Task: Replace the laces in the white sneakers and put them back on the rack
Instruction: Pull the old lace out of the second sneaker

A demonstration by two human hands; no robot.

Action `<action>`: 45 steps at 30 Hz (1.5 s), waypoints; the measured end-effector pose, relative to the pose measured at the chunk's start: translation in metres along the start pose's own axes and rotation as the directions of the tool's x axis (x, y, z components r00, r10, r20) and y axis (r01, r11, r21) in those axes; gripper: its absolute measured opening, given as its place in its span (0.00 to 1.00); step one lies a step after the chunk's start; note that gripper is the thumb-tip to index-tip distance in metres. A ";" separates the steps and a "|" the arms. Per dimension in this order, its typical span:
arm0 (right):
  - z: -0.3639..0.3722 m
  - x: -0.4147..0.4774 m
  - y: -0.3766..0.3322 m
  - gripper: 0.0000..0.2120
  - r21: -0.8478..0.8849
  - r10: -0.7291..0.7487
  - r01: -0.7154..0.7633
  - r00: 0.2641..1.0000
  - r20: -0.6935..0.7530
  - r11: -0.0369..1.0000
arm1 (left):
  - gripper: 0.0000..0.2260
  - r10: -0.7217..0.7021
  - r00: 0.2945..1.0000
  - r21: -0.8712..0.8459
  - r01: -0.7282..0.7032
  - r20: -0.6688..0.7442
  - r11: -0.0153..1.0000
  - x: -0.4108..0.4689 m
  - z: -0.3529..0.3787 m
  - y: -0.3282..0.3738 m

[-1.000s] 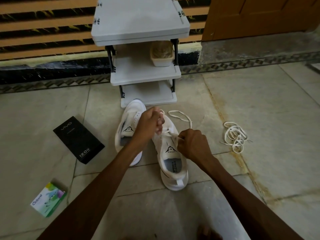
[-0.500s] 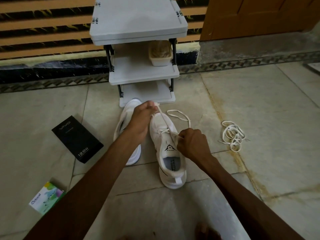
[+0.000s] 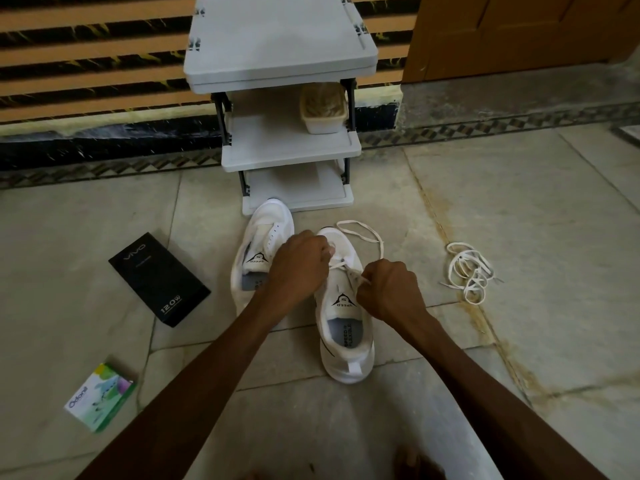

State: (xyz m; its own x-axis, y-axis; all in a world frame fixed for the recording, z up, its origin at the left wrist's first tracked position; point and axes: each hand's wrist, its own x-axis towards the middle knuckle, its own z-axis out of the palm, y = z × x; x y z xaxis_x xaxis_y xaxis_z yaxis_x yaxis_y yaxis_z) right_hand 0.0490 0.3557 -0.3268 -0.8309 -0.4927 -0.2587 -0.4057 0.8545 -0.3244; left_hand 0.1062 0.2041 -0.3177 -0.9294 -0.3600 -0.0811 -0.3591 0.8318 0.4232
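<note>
White mesh sneaker point(image 3: 347, 344) on the stone floor point(image 3: 519, 202), partly laced with a flat white lace point(image 3: 360, 231); left hand point(image 3: 298, 268) and right hand point(image 3: 389, 292) curled tight, each pinching a strand. Second white sneaker point(image 3: 268, 230) just beside, toe near the grey plastic three-shelf rack point(image 3: 280, 46). On its middle shelf, cream tub point(image 3: 323, 117) holding something tan. Loose white lace coil point(image 3: 467, 271) apart, rightward.

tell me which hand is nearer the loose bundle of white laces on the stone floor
Right. The right hand is beside the loose bundle of white laces, bare floor between them; the left hand is farther off, across the white sneaker being laced.
</note>
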 end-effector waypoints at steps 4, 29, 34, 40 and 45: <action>-0.005 -0.007 -0.005 0.16 0.052 -0.062 0.064 0.997 -0.038 0.997 | 0.17 -0.179 0.980 0.106 0.188 -0.089 0.976 -0.014 -0.004 0.002; -0.010 0.032 -0.021 0.14 0.107 -0.242 0.255 0.963 -0.121 0.961 | 0.09 -0.334 0.930 -0.193 0.359 0.152 0.913 -0.024 -0.012 0.008; 0.000 0.032 -0.033 0.09 -0.216 -0.431 0.399 0.894 -0.124 0.891 | 0.08 -0.317 0.940 -0.243 0.339 0.124 0.909 -0.026 -0.012 0.008; 0.000 0.041 -0.038 0.11 -0.390 -0.494 0.440 0.868 -0.044 0.809 | 0.07 -0.299 0.947 -0.227 0.318 0.116 0.920 -0.024 -0.007 0.004; -0.012 0.038 -0.044 0.17 -0.365 -0.488 0.448 0.873 -0.018 0.816 | 0.08 -0.283 0.952 -0.182 0.301 0.121 0.936 -0.020 -0.003 0.000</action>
State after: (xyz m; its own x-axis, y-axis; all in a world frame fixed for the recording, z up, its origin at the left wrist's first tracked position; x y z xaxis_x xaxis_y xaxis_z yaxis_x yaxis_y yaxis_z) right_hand 0.0307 0.3012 -0.3110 -0.5341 -0.8439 -0.0506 -0.8427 0.5362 -0.0482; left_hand 0.1254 0.2100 -0.3131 -0.7931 -0.5267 -0.3060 -0.6007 0.5931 0.5360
